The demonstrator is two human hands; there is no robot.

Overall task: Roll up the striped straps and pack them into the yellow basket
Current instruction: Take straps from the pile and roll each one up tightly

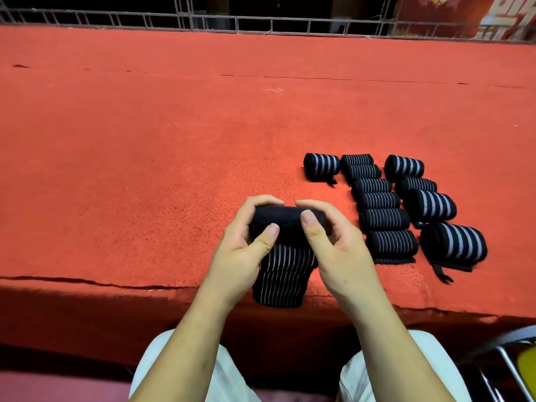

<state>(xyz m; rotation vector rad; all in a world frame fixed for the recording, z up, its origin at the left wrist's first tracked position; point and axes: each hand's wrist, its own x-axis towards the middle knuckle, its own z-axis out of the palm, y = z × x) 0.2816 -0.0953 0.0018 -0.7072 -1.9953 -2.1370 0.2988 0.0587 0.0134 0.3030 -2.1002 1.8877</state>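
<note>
Both my hands are clamped on one striped strap (285, 268) at the near edge of the red-covered table (174, 140). My left hand (246, 245) and right hand (333, 242) grip its rolled end from either side, thumbs on the near face, fingers curled over the far side. The unrolled tail hangs over the near edge. I judge the strap light, soft and elastic, with a fuzzy face that resists slipping. Hold the roll at both ends under tension, or it may loosen. The finished rolls (383, 219) lie in rows just to the right. A yellow object (529, 369) below the table's near right may be the basket; I cannot tell. No label or legible writing shows.
</note>
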